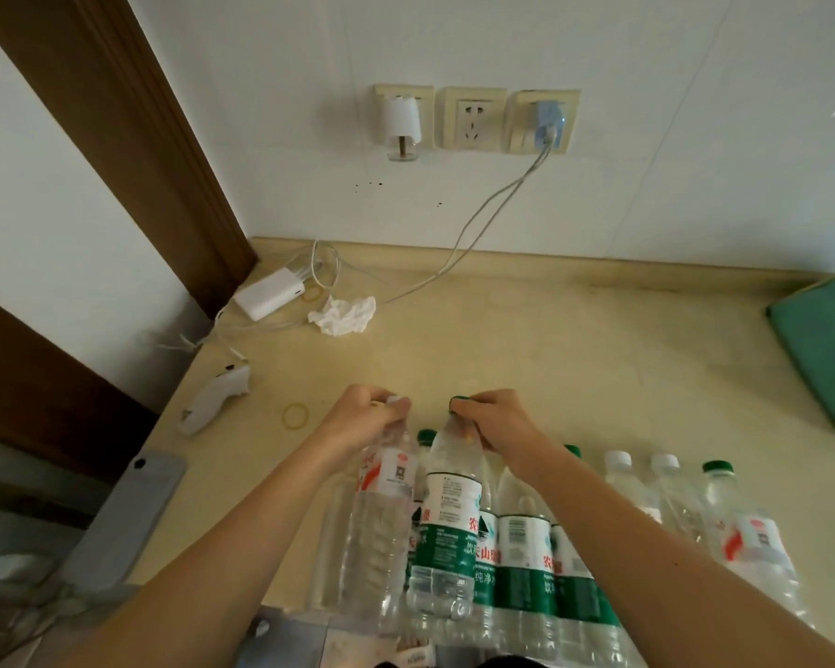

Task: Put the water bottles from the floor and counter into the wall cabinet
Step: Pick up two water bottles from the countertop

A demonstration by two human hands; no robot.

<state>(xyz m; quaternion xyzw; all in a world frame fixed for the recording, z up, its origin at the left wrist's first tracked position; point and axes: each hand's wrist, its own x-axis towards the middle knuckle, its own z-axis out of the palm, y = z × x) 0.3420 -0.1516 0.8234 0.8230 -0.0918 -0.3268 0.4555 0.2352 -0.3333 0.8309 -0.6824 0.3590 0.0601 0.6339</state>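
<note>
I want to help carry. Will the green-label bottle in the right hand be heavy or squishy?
The clear plastic bottle with the green label looks full of water, so it is probably heavy for its size. Its thin walls would likely dent if squeezed. The right hand holds it by the capped neck, so it may swing.

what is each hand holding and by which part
Left hand grips the white-capped bottle by its cap and neck. Right hand grips the green-capped bottle the same way, at cap and neck.
</note>
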